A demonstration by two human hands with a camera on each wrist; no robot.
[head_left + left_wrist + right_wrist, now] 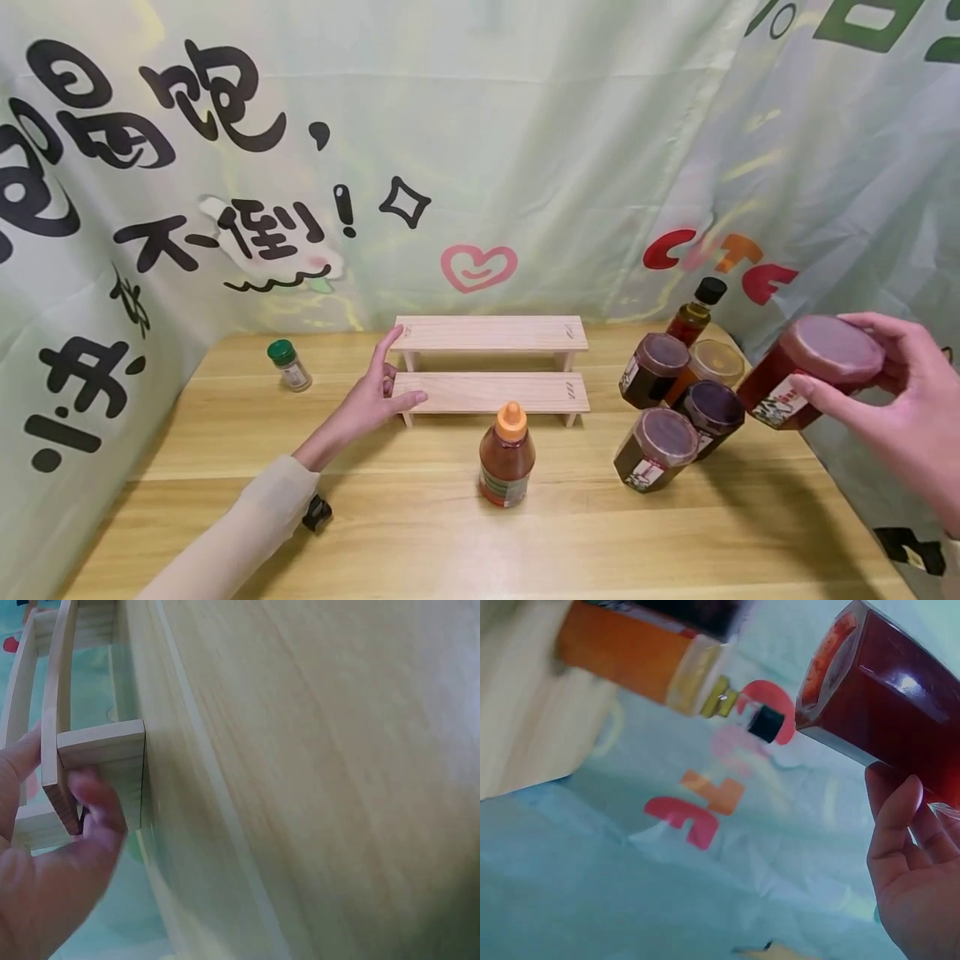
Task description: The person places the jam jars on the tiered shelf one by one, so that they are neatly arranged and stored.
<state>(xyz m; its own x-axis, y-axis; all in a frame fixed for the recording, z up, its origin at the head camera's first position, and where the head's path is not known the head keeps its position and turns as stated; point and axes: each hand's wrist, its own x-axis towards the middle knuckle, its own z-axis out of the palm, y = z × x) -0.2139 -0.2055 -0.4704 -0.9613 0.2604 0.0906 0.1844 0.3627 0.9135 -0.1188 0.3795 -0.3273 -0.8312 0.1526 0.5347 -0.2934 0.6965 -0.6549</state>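
My left hand (367,396) holds the left end of a small two-tier wooden rack (487,392), thumb by the lower board. In the left wrist view, fingers curl around the end of a board (64,720) beside its leg. Raised at the right, my right hand (903,383) grips a faceted jar (787,379) of dark red contents with a pale lid and a label. The right wrist view has the same jar (892,690) tilted, fingers around its lower side. Several similar jars (654,450) stand on the table just left of it.
An orange-capped sauce bottle (507,467) stands in front of the rack. A green-capped shaker (288,365) is at the back left. Behind the jars rises a black-capped bottle (696,312). Printed cloth (570,167) hangs around the wooden table (420,533).
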